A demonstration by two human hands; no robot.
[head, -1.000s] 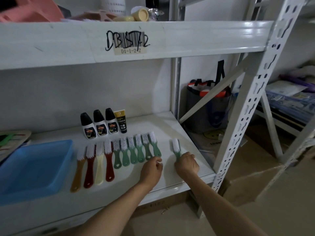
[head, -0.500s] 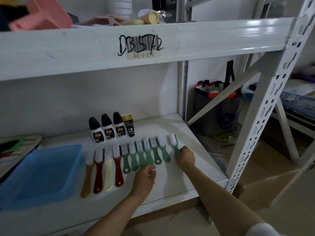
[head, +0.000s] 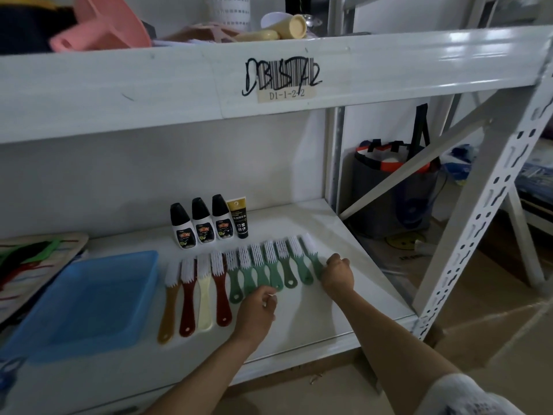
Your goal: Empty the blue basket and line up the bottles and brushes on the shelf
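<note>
Eleven brushes lie in a row on the white shelf (head: 344,310), seen from the head camera, bristles pointing to the back wall and handles toward the person. From the left there are four longer ones, amber, dark red, cream and dark red again, then seven green brushes (head: 270,271) set close side by side.

The right hand (head: 338,275) sits at the right end of the row, with its fingers curled round the handle of the last green brush (head: 311,253); that brush's white bristles stick out up and to the left of the knuckles, and it lies just beside its neighbour.

The left hand (head: 258,307) rests on the shelf in front of the middle green brushes, fingers loosely curled with the tips at their handle ends. Whether it actually pinches a handle cannot be told from this angle.

Behind the row stand three white bottles (head: 203,224) with black caps, upright and shoulder to shoulder, with a black and gold tube (head: 240,218) just to their right.

The blue basket (head: 54,333) is on the same shelf, to the left of the brushes and well apart from both hands, and nothing shows inside it.
</note>
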